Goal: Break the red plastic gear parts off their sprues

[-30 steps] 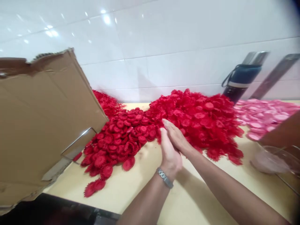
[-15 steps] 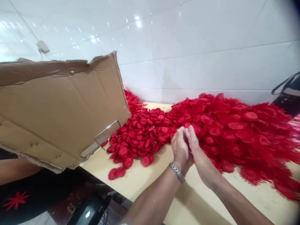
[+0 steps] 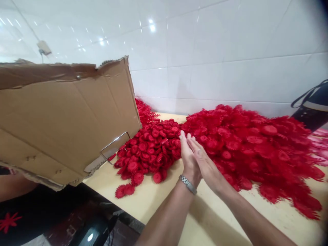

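Note:
My left hand (image 3: 189,158), with a metal watch band (image 3: 188,184) at the wrist, is pressed palm to palm against my right hand (image 3: 208,166). The fingers of both are straight and held together, tips pointing away from me. Whatever lies between the palms, if anything, is hidden. Both hands are above the pale table (image 3: 159,201), between two red heaps. To their left lies a pile of small, curled red flower pieces (image 3: 146,150). On their right spreads a larger heap of flatter, fringed red flower pieces (image 3: 246,147).
A big cardboard sheet (image 3: 69,119) stands at the left, with a bent wire stand (image 3: 114,142) at its lower edge. More red pieces (image 3: 145,111) show behind it. Another person's arm (image 3: 15,187) is at lower left. A dark bag (image 3: 314,106) and pink pieces (image 3: 320,147) are at right.
My hands have shifted a little left. The palms, cupped with a dark gap between them before, now lie flatter together, my right hand slanting across my left.

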Demonstrator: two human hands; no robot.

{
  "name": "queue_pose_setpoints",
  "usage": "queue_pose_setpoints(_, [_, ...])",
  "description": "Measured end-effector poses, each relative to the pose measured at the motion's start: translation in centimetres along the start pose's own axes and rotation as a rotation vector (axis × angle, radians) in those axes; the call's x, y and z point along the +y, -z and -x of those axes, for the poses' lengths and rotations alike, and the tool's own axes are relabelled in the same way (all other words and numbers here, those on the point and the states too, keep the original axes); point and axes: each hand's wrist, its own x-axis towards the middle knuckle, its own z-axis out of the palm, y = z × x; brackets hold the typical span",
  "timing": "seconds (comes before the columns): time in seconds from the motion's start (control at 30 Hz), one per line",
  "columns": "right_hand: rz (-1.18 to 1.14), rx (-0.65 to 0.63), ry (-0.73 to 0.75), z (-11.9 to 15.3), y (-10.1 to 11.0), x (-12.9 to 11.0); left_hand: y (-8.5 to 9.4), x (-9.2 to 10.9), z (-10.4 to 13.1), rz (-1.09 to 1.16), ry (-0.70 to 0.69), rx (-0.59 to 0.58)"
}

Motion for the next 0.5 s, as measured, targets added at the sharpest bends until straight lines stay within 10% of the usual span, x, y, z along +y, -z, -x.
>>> queue_pose_setpoints(0.3, [-0.052,0.139,-0.067,-1.1,2.2,0.6,-0.5,-1.5,2.0,-0.103,0.000,-0.219])
queue_pose_setpoints(0.5, [-0.040,0.118,0.076,1.8,1.5,0.4,-0.5,-1.1,1.6,-0.151,-0.004,-0.121])
